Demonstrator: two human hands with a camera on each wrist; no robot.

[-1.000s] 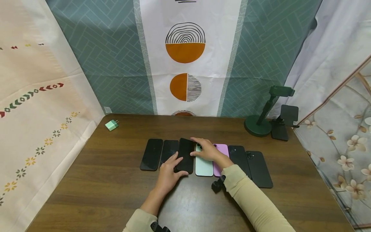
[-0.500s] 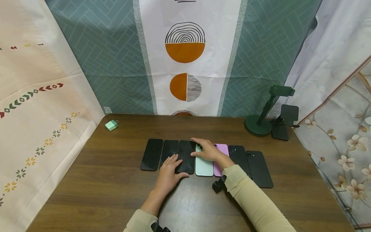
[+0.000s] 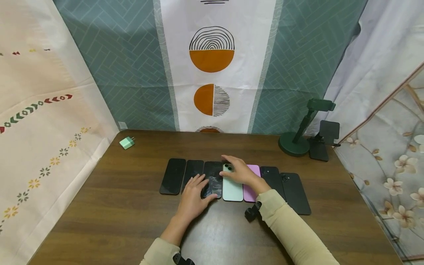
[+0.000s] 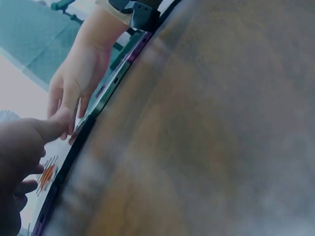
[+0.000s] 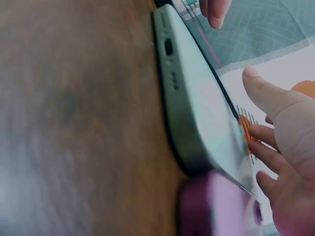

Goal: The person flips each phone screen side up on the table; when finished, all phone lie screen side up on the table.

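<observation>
Several smartphones lie side by side in a row on the brown table. My left hand [image 3: 193,198] is over the lower part of the third phone from the left [image 3: 214,176], fingers spread and thumb near its bottom edge. That phone lies screen up, with a greyish pattern on the glass. Dark phones [image 3: 172,177] [image 3: 193,169] lie left of it. My right hand [image 3: 240,171] hovers over the top of a mint-green phone [image 3: 233,191], back side up; its fingers are apart in the right wrist view, holding nothing. A pink phone [image 3: 254,169] is partly hidden under the right forearm.
Two black phones, one [image 3: 273,178] beside the other [image 3: 296,193], lie back up at the row's right end. A green stand [image 3: 294,143] and a black phone holder [image 3: 319,149] stand at the back right. A mint charger plug [image 3: 127,142] lies at the back left.
The third phone was tilted up between both hands a second ago; it now lies flat in the row. Its screen has gone from dark to greyish patterned. The right hand has shifted slightly right.
</observation>
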